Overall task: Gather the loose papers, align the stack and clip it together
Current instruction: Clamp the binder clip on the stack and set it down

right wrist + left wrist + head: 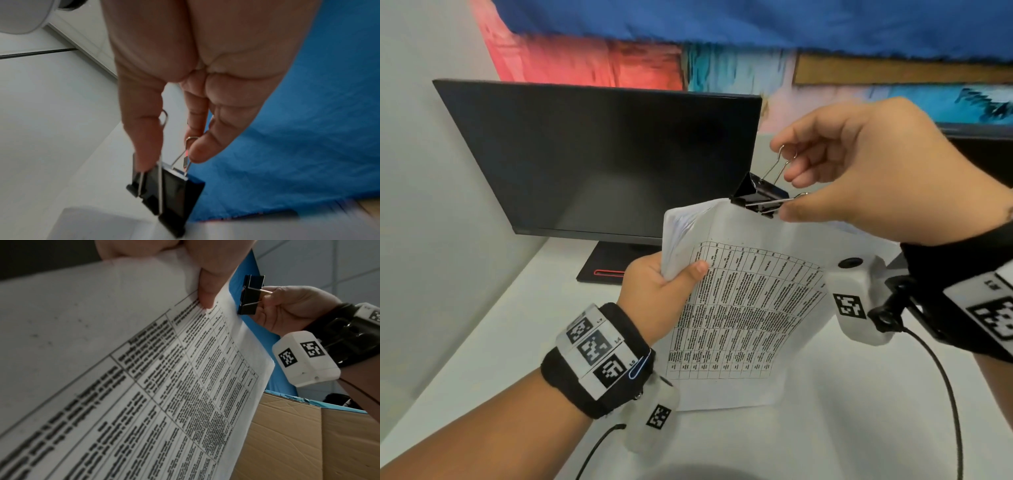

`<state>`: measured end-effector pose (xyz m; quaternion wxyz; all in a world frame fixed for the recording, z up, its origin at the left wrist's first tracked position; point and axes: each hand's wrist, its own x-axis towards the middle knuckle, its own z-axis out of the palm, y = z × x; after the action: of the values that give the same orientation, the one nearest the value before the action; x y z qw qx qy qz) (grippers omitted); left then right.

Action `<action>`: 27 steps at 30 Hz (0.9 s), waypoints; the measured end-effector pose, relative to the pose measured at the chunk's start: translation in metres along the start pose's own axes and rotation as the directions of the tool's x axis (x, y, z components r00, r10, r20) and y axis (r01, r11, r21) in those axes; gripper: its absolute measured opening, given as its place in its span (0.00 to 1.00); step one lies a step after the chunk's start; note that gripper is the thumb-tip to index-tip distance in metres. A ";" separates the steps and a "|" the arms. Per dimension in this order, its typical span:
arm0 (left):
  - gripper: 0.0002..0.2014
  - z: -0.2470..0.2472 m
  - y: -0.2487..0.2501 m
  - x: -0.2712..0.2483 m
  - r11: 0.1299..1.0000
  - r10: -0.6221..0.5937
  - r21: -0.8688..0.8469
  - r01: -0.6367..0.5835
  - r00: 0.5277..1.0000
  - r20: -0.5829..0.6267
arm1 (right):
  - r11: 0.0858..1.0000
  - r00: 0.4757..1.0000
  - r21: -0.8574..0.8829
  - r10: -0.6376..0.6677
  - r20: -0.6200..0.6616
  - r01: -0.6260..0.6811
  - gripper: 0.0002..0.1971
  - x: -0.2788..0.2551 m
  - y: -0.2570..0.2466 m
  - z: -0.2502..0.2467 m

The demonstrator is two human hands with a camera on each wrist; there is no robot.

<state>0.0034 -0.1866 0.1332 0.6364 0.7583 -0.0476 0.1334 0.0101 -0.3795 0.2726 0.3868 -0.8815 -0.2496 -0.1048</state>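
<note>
The left hand (pixel 654 291) grips the one stack of white printed paper sheets (pixel 739 308) at its left edge, thumb curled over the top sheet, lifted off the white bench (pixel 482 359) with its long axis tilting up and away. At the stack's far top edge, the right hand (pixel 876 178) pinches both wire handles of a single black metal binder clip (pixel 758 195), mouth facing the paper. Beyond stands one dark monitor (pixel 602 157).

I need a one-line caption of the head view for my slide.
Left hand grips the paper stack above the desk while the right hand pinches a black binder clip at its top edge.
</note>
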 end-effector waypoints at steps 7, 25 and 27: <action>0.07 0.002 0.002 0.000 0.999 -0.008 0.042 0.008 1.000 0.000 | 0.936 1.000 -0.351 -0.030 0.004 0.029 0.19 0.002 -0.017 -0.011; 0.04 0.010 0.024 -0.001 0.976 0.087 0.185 -0.112 0.986 0.139 | 0.876 0.987 -0.470 -0.035 0.159 0.106 0.25 0.003 -0.022 -0.006; 0.05 0.010 0.035 0.001 0.974 0.158 0.145 -0.172 0.982 0.103 | 0.901 0.991 -0.422 -0.046 0.126 0.096 0.28 0.004 -0.019 -0.005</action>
<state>-0.0028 -0.2026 0.1652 0.5601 0.8036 -0.1290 0.1546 0.0034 -0.3711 0.2896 0.1654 -0.9397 -0.2739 -0.1208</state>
